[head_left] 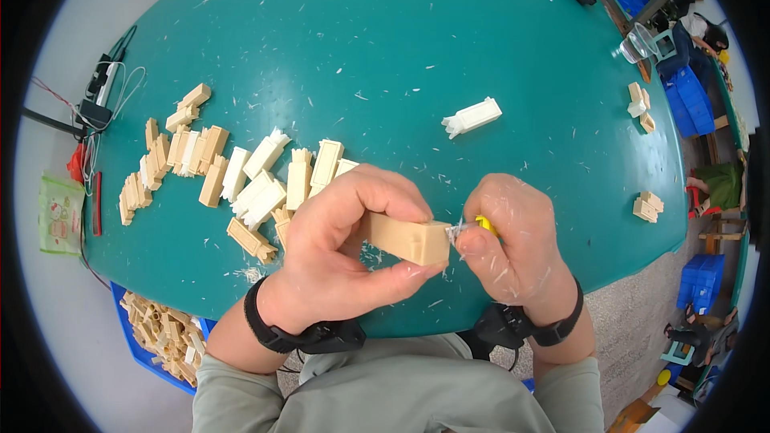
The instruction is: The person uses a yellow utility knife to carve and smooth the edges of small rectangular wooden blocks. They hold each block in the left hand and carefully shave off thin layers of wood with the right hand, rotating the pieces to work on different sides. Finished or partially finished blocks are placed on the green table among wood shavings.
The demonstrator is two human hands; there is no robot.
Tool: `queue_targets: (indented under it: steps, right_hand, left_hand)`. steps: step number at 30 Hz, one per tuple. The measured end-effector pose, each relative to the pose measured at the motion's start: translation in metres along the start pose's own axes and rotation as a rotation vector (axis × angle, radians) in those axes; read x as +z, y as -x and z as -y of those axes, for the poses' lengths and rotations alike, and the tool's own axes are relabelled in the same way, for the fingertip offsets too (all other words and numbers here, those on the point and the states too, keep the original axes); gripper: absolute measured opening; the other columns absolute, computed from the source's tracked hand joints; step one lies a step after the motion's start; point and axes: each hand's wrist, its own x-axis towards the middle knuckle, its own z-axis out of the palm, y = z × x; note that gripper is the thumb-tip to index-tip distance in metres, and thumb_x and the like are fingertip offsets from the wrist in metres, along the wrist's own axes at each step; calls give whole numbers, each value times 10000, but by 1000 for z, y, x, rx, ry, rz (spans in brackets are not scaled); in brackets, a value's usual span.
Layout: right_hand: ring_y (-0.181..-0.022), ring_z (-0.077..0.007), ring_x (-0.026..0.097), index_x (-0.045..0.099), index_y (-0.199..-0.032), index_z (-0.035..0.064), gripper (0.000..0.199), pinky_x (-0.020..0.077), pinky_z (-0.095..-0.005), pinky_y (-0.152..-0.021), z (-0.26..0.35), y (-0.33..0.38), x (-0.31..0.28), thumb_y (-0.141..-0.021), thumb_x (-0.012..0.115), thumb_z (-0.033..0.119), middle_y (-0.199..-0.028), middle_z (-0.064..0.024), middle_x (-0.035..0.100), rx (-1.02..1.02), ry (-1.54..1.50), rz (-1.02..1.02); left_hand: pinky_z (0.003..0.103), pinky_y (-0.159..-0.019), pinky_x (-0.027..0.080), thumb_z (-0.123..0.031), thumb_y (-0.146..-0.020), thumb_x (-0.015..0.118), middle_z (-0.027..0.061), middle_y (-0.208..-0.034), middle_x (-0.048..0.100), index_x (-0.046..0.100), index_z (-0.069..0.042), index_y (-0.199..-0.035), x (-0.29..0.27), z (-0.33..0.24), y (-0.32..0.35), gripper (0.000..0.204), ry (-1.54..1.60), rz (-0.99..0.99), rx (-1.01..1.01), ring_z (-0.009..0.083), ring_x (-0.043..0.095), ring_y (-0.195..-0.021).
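- Left hand (pixel 345 248), lower centre of the frame: I see it clamped on one tan, rectangular, wood-like block (pixel 413 242), fingers along the upper side, thumb along the lower, the gap only as wide as the block.
- The block: just below frame centre, lying nearly level, one end facing right.
- Right hand (pixel 517 240), right of the block: fingers curled closed on a small, mostly hidden tool showing yellow (pixel 486 225). The tool's tip is at the block's right end; I cannot tell whether they touch.
- Pose: both forearms rise from the lower edge, hands turned inward, thumbs nearest my view. A black strap sits on each wrist.
- Loose blocks, tan and cream (pixel 261 204): spread across the left half of the green, smooth-topped table (pixel 385 48).
- Single white block with a jagged end (pixel 475 118): right of centre, upper half.
- Blue plastic crate (pixel 207 327) filled with tan pieces: lower left.
- Markings: a pale green bag (pixel 62 214) at the left edge bears a printed figure and small lettering.
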Motion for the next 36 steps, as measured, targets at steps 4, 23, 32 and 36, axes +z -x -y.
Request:
queue_targets:
  steps: [4, 23, 32, 36]
  right_hand:
    - [-504, -276, 438, 487, -676, 48, 329, 352, -340, -454, -2, 0, 1, -817, 638, 304, -584, -93, 452, 41, 16, -29]
    - [-552, -93, 378, 487, -776, 24, 259, 342, -242, -482, 1, -1, 5, -843, 648, 215, -623, -29, 447, 411, -450, 3]
    - [-575, -97, 465, 520, -879, 34, 136, 395, -224, -522, -4, 5, 9, -827, 631, 94, -735, -47, 531, 293, -389, -188]
    - [-585, -110, 504, 526, -944, 33, 180, 421, -226, -541, -2, 6, 9, -795, 626, 32, -761, -55, 558, 252, -405, -195]
  left_hand:
    - [270, -733, 456, -2, -696, 718, 100, -958, 564, 531, -13, -993, -1, -2, 0, 351, 50, 72, -22, 157, 567, -857]
    - [298, -755, 430, -43, -698, 744, 93, -996, 501, 506, -36, -1045, 9, 11, 1, 421, -72, -76, -23, 197, 510, -864]
    - [286, -806, 408, -6, -710, 681, 100, -1052, 454, 462, -24, -1099, -1, 5, -3, 447, -73, 53, 43, 175, 477, -930]
    - [297, -843, 397, -11, -737, 655, 125, -1080, 466, 449, 3, -1133, 0, 2, -3, 447, -8, 47, 35, 190, 472, -975]
